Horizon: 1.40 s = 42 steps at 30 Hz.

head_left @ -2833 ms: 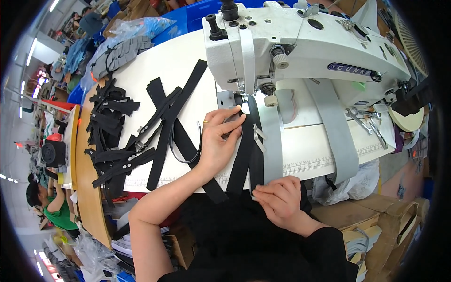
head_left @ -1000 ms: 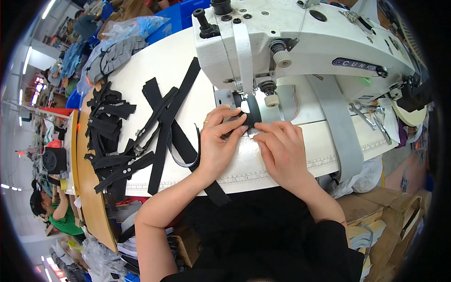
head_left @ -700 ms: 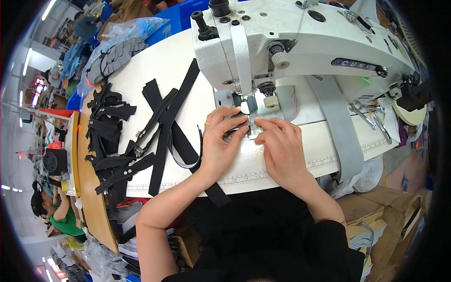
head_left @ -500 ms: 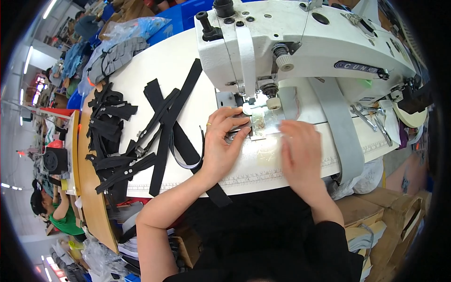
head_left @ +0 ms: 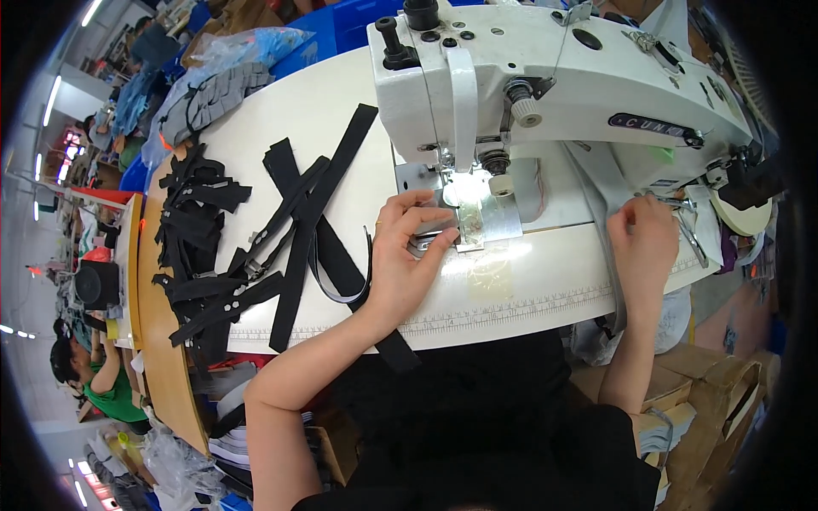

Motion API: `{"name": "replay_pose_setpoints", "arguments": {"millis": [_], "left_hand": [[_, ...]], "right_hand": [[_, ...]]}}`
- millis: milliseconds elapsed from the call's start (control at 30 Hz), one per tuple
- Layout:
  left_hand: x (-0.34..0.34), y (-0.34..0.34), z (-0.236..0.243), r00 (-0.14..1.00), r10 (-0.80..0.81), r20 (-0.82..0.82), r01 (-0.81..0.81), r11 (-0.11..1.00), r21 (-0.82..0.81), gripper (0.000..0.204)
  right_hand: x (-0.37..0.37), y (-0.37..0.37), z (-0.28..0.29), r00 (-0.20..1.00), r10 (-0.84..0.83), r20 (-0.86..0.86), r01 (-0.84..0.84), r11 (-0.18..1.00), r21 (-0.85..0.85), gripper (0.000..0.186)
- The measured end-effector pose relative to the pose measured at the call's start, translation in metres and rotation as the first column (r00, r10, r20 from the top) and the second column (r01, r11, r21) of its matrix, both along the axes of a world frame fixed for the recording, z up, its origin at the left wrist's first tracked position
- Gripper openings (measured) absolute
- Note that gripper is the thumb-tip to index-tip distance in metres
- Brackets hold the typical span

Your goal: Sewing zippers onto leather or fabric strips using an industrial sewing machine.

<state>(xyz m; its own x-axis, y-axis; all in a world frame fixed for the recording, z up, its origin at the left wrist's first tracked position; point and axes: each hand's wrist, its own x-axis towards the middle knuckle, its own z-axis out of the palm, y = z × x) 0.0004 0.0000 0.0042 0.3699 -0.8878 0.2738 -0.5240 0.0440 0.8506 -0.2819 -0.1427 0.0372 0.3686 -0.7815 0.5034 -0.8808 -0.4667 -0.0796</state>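
At the needle area of a white sewing machine (head_left: pixel 562 94), my left hand (head_left: pixel 402 255) is bent round a small metal guide (head_left: pixel 423 244). Its thumb and fingertips close on that part, beside a shiny metal plate (head_left: pixel 503 217). Farther right, my right hand (head_left: pixel 645 243) is closed, thumb against curled fingers, at the edge of a grey strap (head_left: pixel 603 183). It seems to pinch the strap, though its fingertips are partly hidden. Metal hand tools (head_left: pixel 688 226) lie right beside this hand.
Black strips (head_left: pixel 328 187) cross on the white table left of my left hand. A heap of black pieces with metal snaps (head_left: pixel 204 221) lies farther left. A ruler tape (head_left: pixel 545 300) runs along the front edge. Cardboard boxes (head_left: pixel 707 383) stand at lower right.
My right hand has moved right from beside the needle plate to the grey strap. The strap has shifted left and now looks narrower, as if turned on edge. My left hand has barely moved.
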Motion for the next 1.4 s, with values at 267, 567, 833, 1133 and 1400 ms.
{"name": "replay_pose_setpoints", "arguments": {"millis": [267, 567, 833, 1133, 1400], "left_hand": [[-0.006, 0.011, 0.013, 0.703, -0.666, -0.250, 0.680, 0.732, -0.036, 0.027], [-0.056, -0.011, 0.015, 0.441, -0.143, -0.886, 0.486, 0.868, 0.102, 0.027], [-0.046, 0.034, 0.021, 0.639, -0.513, -0.573, 0.632, 0.775, 0.009, 0.028], [0.043, 0.035, 0.053, 0.992, 0.122, -0.018, -0.118, 0.982, 0.148, 0.021], [0.149, 0.031, 0.012, 0.842, 0.410, 0.351, -0.466, 0.880, 0.090, 0.027]], "right_hand": [[0.019, 0.043, 0.029, 0.951, 0.281, 0.129, -0.287, 0.957, 0.031, 0.014], [0.033, 0.141, 0.014, 0.360, 0.887, 0.289, -0.798, 0.132, 0.588, 0.022], [0.042, 0.102, 0.027, 0.675, 0.205, 0.709, -0.597, 0.716, 0.361, 0.020], [0.046, 0.090, -0.001, 0.838, 0.312, 0.447, -0.505, 0.754, 0.420, 0.014], [0.048, 0.093, -0.011, 0.851, 0.320, 0.416, -0.493, 0.761, 0.422, 0.015]]}}
